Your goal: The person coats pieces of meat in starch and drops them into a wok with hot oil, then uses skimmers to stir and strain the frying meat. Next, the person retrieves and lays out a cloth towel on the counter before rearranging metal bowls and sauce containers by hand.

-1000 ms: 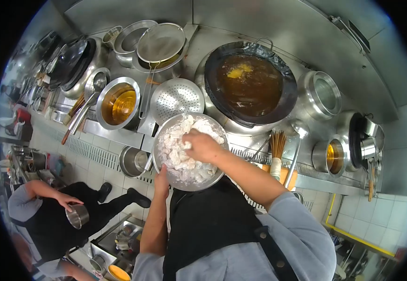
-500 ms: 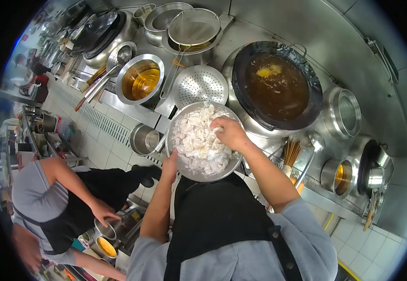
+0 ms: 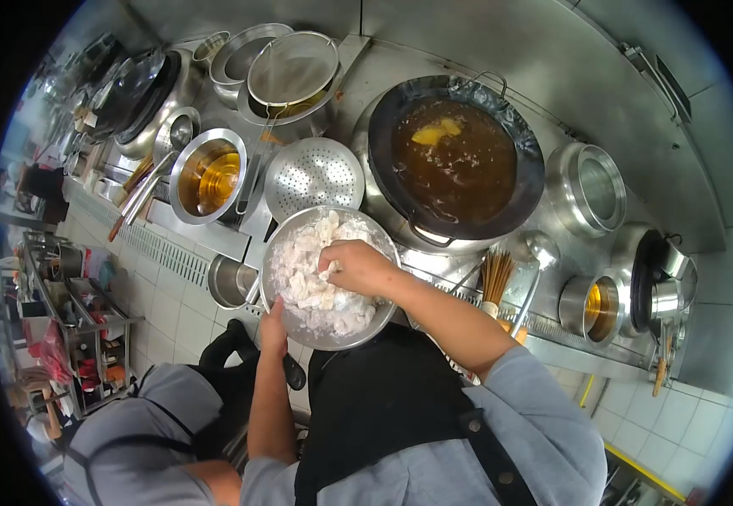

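Note:
My left hand grips the near left rim of a round metal bowl. White, flour-coated pieces are heaped inside it; what food lies under the coating I cannot tell. Over the heap, my right hand has its fingers closed in a pinch on a floured piece. Just beyond the bowl's right side is a large dark wok of brown oil, with a yellow battered clump floating near the far side.
Behind the bowl lies a perforated strainer. Left of it stands a metal basin of amber oil. A mesh sieve rests on a pot. A bamboo brush and ladle are at right. A co-worker bends at lower left.
My right hand has moved leftward and lower over the floured heap. The view has shifted, so the stove things sit further left. The co-worker has bent lower, and their hands have left view.

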A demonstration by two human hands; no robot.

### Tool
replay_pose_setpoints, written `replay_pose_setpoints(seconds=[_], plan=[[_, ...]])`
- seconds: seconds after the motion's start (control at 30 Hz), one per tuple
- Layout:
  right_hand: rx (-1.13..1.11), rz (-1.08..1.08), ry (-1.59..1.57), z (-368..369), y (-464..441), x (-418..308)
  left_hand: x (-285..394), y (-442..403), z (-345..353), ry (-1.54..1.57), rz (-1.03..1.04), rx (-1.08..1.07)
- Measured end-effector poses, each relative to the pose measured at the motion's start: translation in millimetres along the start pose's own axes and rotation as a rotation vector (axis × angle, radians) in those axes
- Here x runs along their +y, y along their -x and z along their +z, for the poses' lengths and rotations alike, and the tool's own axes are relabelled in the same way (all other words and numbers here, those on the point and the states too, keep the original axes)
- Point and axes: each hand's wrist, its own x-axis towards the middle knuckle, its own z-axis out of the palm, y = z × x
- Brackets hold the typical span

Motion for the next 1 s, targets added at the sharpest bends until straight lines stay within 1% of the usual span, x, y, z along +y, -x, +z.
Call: replay_pose_setpoints(seconds=[0.07,0.13,0.17,0.23,0.27,0.3,0.33,0.4,0.5,0.6,0.63,0.67,0.7,0.73,0.77,0.8,0.83,0.9,0.93,0.97,1.0], plan=[[0.132,0.054,-0.162,-32,10,-10,5,5,5,-0.018,-0.035,0.023],[0.264,0.134,-0.307,-76,24,-15,-2,2,3,-0.001,-0.029,0.033],[0.377,0.018,-0.178,-97,28,-4,-4,0,2,0.008,-0.020,0.039],[0.542,0.011,-0.104,-137,30,21,-6,1,3,0.025,0.004,0.039],[0.569,0.009,0.127,-160,29,30,-6,1,4,0.034,0.020,0.038],[0.591,0.025,0.205,-176,25,45,-7,0,3,0.032,0.009,0.038],[0.579,0.133,0.212,-185,20,65,-10,-4,-1,0.031,0.001,0.036],[0.503,0.170,0.416,-202,9,103,-11,-3,-1,0.030,-0.005,0.034],[0.437,0.277,0.513,-213,-2,133,-8,-2,2,0.041,0.006,0.029],[0.494,0.302,0.712,-233,-4,168,-9,-1,0,0.055,0.012,0.020],[0.557,0.376,0.691,-243,-3,165,-8,0,3,0.050,0.017,0.014],[0.638,0.439,0.749,-250,7,161,-5,2,2,0.047,0.019,0.010],[0.672,0.411,0.786,-263,14,164,-11,-4,-1,0.050,0.014,0.014],[0.748,0.281,0.850,-269,27,151,-10,-3,-3,0.054,0.015,0.001],[0.852,0.217,0.726,-270,35,139,-10,-2,-2,0.062,0.015,-0.008],[0.867,0.175,0.557,-261,48,101,-11,-1,0,0.077,0.015,-0.011],[0.828,0.178,0.484,-245,57,78,-10,0,3,0.087,0.033,-0.007],[0.733,0.105,0.216,-189,73,38,-17,-4,-2,0.065,0.041,0.015],[0.642,0.071,0.136,-154,74,35,-16,-6,-2,0.051,0.062,0.001],[0.480,0.100,0.031,-121,74,18,-15,-6,-2,0.055,0.052,0.001],[0.303,0.173,-0.010,-89,69,7,-14,-6,-2,0.056,0.044,-0.003]])
